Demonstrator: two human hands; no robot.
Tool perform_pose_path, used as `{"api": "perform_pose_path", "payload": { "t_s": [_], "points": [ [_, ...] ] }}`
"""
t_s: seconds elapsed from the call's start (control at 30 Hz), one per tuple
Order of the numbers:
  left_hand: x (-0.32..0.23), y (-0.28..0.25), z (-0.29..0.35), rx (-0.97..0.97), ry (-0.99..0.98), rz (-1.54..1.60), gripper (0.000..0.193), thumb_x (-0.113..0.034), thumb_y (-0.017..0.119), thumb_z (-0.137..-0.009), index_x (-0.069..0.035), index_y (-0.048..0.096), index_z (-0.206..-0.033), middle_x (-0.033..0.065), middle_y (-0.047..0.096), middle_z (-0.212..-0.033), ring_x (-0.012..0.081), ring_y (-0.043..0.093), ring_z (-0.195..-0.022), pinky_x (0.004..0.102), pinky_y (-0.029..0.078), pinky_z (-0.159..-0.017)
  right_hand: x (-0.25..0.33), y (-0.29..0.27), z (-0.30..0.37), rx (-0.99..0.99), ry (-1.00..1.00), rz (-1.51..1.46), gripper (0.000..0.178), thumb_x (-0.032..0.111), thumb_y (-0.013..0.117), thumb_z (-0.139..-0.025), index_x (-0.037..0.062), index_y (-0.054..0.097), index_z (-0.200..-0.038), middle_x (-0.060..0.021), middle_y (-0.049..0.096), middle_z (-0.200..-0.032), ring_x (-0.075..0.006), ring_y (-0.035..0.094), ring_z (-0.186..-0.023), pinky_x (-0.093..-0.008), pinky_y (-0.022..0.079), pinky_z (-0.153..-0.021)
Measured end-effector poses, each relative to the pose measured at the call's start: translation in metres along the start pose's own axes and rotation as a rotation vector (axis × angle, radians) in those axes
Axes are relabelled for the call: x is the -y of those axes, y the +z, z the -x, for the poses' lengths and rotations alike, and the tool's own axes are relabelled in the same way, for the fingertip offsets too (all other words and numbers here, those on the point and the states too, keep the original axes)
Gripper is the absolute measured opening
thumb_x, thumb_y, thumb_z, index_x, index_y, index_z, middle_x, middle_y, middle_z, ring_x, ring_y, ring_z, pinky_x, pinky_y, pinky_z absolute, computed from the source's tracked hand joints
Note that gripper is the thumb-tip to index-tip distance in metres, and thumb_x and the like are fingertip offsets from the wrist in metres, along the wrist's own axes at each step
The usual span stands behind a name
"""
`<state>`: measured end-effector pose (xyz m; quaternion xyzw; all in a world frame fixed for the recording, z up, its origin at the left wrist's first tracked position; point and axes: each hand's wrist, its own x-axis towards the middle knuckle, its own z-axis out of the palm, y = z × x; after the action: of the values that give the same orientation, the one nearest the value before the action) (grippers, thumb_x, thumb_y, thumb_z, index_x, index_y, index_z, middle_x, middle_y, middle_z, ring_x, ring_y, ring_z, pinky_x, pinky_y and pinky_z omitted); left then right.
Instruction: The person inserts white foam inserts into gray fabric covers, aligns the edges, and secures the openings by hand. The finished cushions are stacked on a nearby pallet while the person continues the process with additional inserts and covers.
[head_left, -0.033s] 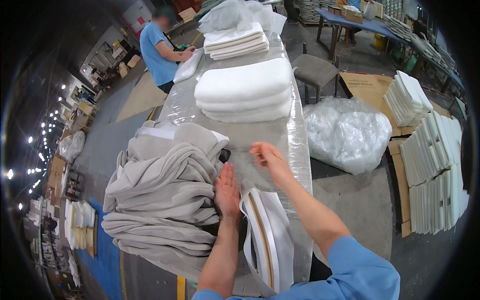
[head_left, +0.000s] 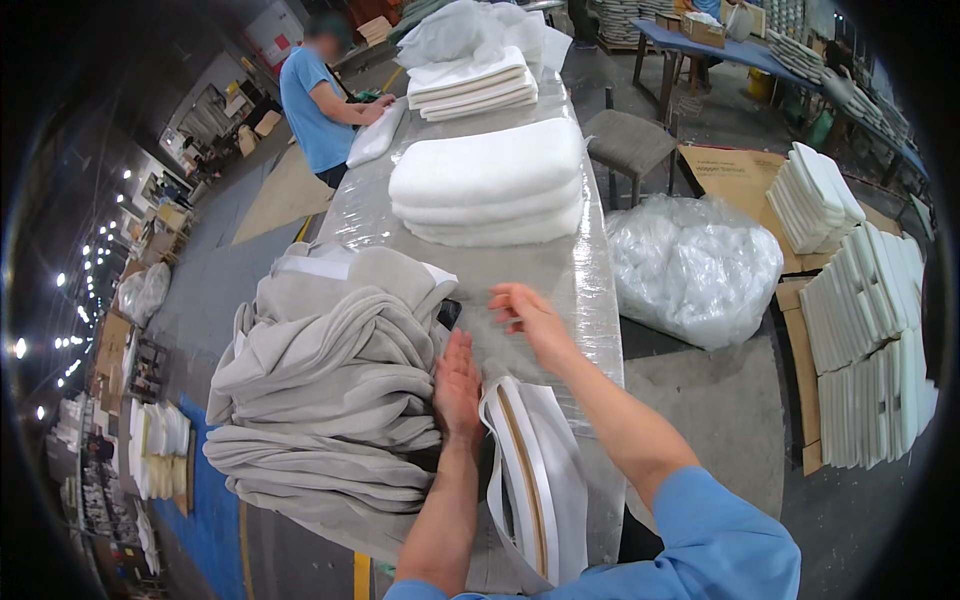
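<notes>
Clear, shiny film [head_left: 597, 285] covers our worktop [head_left: 545, 270]. On its left lies a heap of grey fabric [head_left: 330, 360]; beyond, a stack of white pads [head_left: 487, 178]; right of the heap, near us, a tan-striped white piece [head_left: 562, 450]. Our left hand [head_left: 458, 388], open and flat, stands at the heap's edge; our right hand [head_left: 528, 318] hovers, fingers loosely spread.

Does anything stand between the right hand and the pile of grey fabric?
Yes. The left hand stands between the right hand and the grey fabric pile, beside its right edge. Slightly farther away, a small black piece also lies at that edge. Nothing else is visible between.
</notes>
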<state>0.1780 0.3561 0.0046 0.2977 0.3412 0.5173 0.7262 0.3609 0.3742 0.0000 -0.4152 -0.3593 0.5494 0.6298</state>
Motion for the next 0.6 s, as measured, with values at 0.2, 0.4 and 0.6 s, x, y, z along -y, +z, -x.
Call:
{"api": "perform_pose_path", "payload": {
  "t_s": [0.2,0.4,0.6],
  "points": [
    [0.067,-0.062,0.056,0.109,-0.089,-0.540,0.072,-0.046,0.034,-0.114,-0.009,0.007,-0.170,0.0178,0.016,-0.173,0.0306,0.020,-0.158,0.0399,0.018,-0.128,-0.011,0.049,-0.004,0.269,0.249,0.101,0.076,0.070,0.046,-0.104,0.0157,0.048,-0.157,-0.0110,0.051,-0.155,-0.0256,0.044,-0.144,-0.0464,0.034,-0.116],
    [0.080,-0.047,0.178,0.281,-0.048,-0.861,0.069,-0.048,0.033,-0.113,-0.009,0.020,-0.169,0.0180,0.020,-0.172,0.0311,0.016,-0.160,0.0393,0.019,-0.128,0.014,-0.033,0.034,0.452,0.357,0.265,0.074,0.061,0.057,-0.102,0.0157,0.046,-0.159,-0.0073,0.044,-0.161,-0.0260,0.041,-0.146,-0.0476,0.031,-0.120],
    [0.039,-0.108,0.269,-0.096,-0.651,-0.878,0.069,-0.045,0.057,-0.108,0.003,0.044,-0.155,0.0193,0.058,-0.149,0.0321,0.056,-0.137,0.0456,0.043,-0.115,0.067,-0.130,0.092,0.173,0.668,0.320,0.053,0.031,0.065,-0.101,0.0116,0.058,-0.149,-0.0042,0.062,-0.137,-0.0118,0.057,-0.125,-0.0297,0.046,-0.106]
  ]
}}
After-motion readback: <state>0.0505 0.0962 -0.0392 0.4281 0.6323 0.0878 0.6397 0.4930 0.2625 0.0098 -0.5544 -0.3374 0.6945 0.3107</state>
